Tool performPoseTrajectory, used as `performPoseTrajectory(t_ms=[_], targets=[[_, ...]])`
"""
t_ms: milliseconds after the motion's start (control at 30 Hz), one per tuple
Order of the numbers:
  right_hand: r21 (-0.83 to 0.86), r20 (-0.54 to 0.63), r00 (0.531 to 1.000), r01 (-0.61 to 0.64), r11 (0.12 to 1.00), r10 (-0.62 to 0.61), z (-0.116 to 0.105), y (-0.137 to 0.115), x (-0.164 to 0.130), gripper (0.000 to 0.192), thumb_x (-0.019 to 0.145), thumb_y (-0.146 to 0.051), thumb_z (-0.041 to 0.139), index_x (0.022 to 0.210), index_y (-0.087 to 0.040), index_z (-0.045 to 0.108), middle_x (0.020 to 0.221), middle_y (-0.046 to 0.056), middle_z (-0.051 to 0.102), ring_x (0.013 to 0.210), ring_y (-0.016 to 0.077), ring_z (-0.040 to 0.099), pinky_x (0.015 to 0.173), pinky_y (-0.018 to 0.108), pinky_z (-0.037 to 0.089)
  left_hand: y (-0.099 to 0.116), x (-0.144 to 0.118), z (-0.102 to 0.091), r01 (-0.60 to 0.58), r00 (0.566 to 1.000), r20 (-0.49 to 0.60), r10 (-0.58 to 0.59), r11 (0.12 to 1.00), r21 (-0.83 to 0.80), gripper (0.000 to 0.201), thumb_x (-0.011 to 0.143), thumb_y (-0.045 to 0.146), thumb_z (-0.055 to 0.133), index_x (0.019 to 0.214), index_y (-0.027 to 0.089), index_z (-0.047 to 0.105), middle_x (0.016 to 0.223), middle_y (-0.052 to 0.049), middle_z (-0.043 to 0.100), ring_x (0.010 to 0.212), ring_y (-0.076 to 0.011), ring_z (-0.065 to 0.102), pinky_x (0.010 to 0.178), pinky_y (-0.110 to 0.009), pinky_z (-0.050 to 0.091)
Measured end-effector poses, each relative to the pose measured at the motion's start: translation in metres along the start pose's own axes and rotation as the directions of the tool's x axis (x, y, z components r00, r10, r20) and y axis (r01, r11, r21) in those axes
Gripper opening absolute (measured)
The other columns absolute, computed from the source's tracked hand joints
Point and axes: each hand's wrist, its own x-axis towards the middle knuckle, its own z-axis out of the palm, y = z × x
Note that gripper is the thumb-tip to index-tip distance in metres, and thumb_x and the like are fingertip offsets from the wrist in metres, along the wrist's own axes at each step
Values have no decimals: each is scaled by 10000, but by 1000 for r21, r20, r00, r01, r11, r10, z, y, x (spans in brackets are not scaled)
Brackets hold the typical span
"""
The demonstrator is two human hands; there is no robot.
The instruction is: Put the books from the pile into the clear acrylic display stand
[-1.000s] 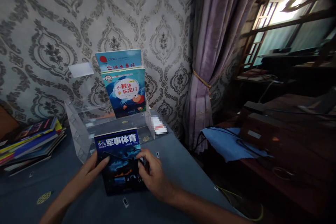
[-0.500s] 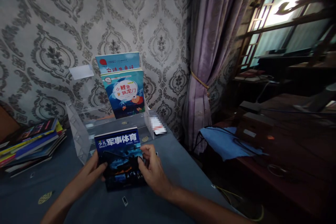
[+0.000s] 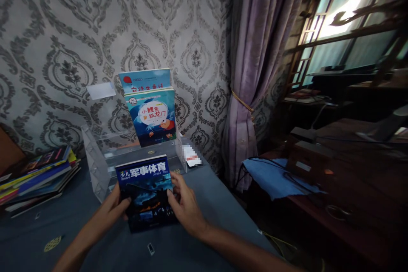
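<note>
A dark blue book with white Chinese lettering is held upright-tilted above the blue table, just in front of a clear acrylic stand. My left hand grips its left edge and my right hand grips its right edge. Two light blue children's books stand one behind the other on the stand's upper tiers.
A stack of colourful books lies at the left on the table. A purple curtain hangs to the right. A dark wooden desk with a blue cloth stands at the right, under a window.
The dark blue book has risen a little and come closer to the acrylic stand, both hands staying on its edges. The view has tilted slightly.
</note>
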Motion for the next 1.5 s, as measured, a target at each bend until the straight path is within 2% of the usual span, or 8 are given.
performPoseTrajectory(t_ms=[233,567,667,767,867,1000,1233,1500], targets=[[-47,-33,998,51,998,-53,-8,-1,17,431,950,-174,492,1377,-227,479,1184,64,734,1007,202,717,890,341,561,12,12,6,-22,995,-95,26,999,47,811,745,590,639,1423,196,430,1015,-64,658,779,-238,612,641,-369,585],[-134,-63,964,249,959,-259,-20,-7,70,448,949,-192,480,1396,-198,458,1271,107,693,1159,224,678,970,369,548,50,37,10,-237,949,-217,231,971,-4,629,773,510,643,1287,198,459,1093,-81,655,959,-268,654,643,-322,568],[-165,-95,954,267,950,-285,-31,-22,97,426,955,-223,496,1380,-208,477,1262,100,691,1123,222,686,975,368,550,70,50,9,-351,892,-278,356,934,72,458,830,467,605,1181,208,463,972,-34,624,884,-217,643,630,-282,550],[-180,-112,930,328,927,-350,-44,-34,121,396,973,-237,495,1368,-211,488,1265,102,683,1135,233,679,988,384,545,86,64,9,-443,787,-373,491,871,212,303,876,417,562,1083,222,459,864,0,550,789,-180,602,660,-288,536],[-152,-78,919,372,916,-387,-53,-33,137,359,1009,-271,470,1364,-220,489,1234,98,693,1103,241,686,929,386,572,93,76,12,-425,692,-441,572,816,391,214,895,378,544,1008,230,440,796,19,499,711,-164,558,668,-294,498],[-107,-52,927,365,925,-371,-58,-16,150,312,1017,-312,474,1315,-224,509,1181,90,704,1045,238,699,823,352,594,89,88,19,-373,636,-454,625,763,528,140,921,328,509,989,231,433,781,20,508,701,-161,565,643,-279,428],[-15,-42,929,367,930,-367,-59,1,157,273,987,-285,500,1250,-218,522,1192,90,703,1038,228,700,832,353,589,75,102,29,-395,631,-435,642,749,532,137,960,272,493,1076,209,455,845,-11,588,768,-182,627,688,-285,455],[-227,-61,956,266,937,-286,-62,19,161,180,955,-227,490,1119,-228,563,1028,60,696,950,225,673,832,360,571,59,118,36,-354,684,-428,591,781,514,157,943,259,482,1092,211,471,871,-16,586,818,-196,621,745,-316,474]])
